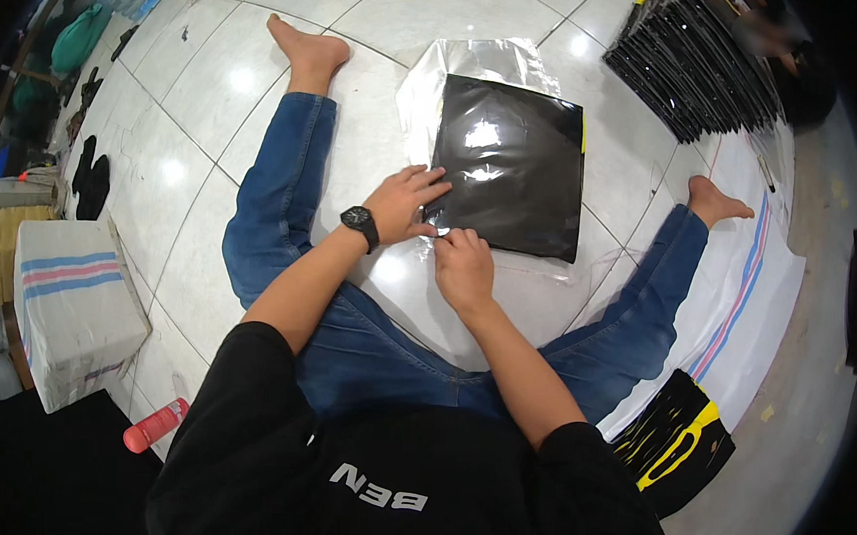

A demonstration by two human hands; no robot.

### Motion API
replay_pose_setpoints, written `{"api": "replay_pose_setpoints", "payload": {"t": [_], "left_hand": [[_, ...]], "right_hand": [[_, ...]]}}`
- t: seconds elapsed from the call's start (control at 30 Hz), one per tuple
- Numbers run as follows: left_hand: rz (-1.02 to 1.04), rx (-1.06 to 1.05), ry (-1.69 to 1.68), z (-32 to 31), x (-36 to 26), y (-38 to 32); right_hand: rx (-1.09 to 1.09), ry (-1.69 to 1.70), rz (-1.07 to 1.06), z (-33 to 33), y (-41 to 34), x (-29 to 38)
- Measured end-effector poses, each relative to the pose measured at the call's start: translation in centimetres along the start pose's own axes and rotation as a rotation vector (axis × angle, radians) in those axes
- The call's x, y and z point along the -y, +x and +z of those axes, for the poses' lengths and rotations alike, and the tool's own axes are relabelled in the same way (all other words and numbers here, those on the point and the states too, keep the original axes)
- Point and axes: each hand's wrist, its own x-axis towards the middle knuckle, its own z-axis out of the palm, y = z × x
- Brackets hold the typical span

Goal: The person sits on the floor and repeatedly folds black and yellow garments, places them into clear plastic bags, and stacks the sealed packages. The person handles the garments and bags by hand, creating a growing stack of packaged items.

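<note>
A folded black cloth item (510,199) with a yellow strip on its right edge lies flat on the floor between my legs. Around it is a clear plastic bag (419,112), whose loose film sticks out beyond the cloth at the top and left. My left hand (407,200), below a black wristwatch (358,219), rests with spread fingers on the packet's left edge. At the lower left corner my right hand (465,266) has its fingers closed on the plastic, close to my left thumb. The film between the fingertips is mostly hidden.
Upper right stands a row of black plastic-wrapped packets (694,70). A striped white woven sheet (751,287) lies at right, with a pen (767,174) and folded black-and-yellow garments (683,437). Leftward are a striped, wrapped box (76,312), a red bottle (156,425) and a green bag (80,39).
</note>
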Motion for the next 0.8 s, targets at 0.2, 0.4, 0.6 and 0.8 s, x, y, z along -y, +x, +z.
{"api": "replay_pose_setpoints", "payload": {"t": [0.2, 0.4, 0.6, 0.8], "left_hand": [[-0.037, 0.068, 0.038, 1.6, -0.1, -0.8], [-0.043, 0.084, 0.052, 1.7, 0.1, -0.6], [-0.073, 0.111, 0.065, 1.3, -0.6, -0.6], [-0.079, 0.145, 0.053, 1.3, -1.1, -0.4]], "right_hand": [[0.088, -0.093, 0.021, 2.0, -1.4, 1.0], [0.077, -0.115, 0.012, 2.2, -1.5, 1.0], [0.101, -0.117, -0.044, 1.6, -0.5, 0.6], [0.265, 0.185, -0.05, -1.8, -3.2, -3.9]]}}
